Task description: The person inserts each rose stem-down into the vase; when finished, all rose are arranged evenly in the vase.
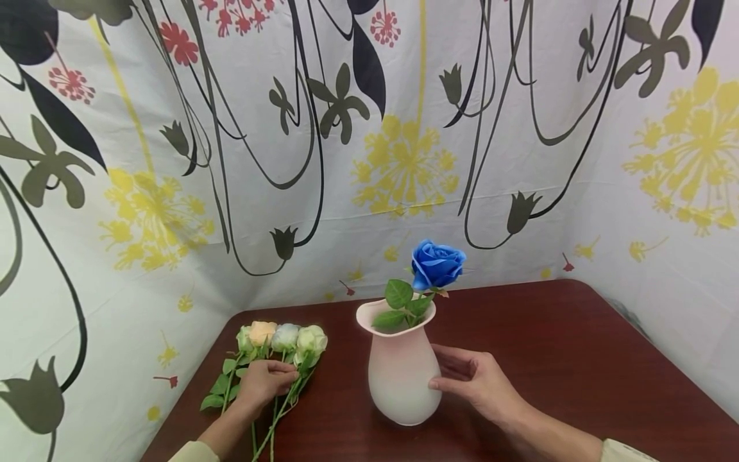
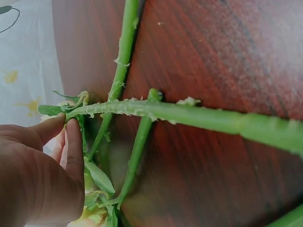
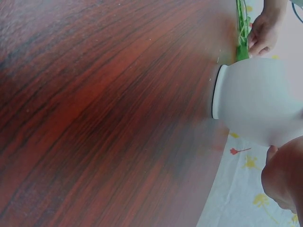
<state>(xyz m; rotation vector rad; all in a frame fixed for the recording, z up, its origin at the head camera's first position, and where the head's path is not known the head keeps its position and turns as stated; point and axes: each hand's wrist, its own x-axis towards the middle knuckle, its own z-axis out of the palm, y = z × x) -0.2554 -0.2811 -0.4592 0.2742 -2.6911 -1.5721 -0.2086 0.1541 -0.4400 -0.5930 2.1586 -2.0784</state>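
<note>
You see a blue rose point(image 1: 437, 264) in a pink-white vase point(image 1: 401, 371), dark red wood-grain table point(image 1: 566, 359), backdrop point(image 1: 404, 128) white with yellow, red, black florals.

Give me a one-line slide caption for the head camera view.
Right hand steadies a pink vase holding a blue rose while the left hand grips pale roses lying on the table.

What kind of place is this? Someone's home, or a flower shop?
Probably a small staged corner rather than a shop: a dark wooden table hemmed in by hanging floral-print sheets, with just a pink vase holding a blue rose and a few pale roses lying beside it.
</note>
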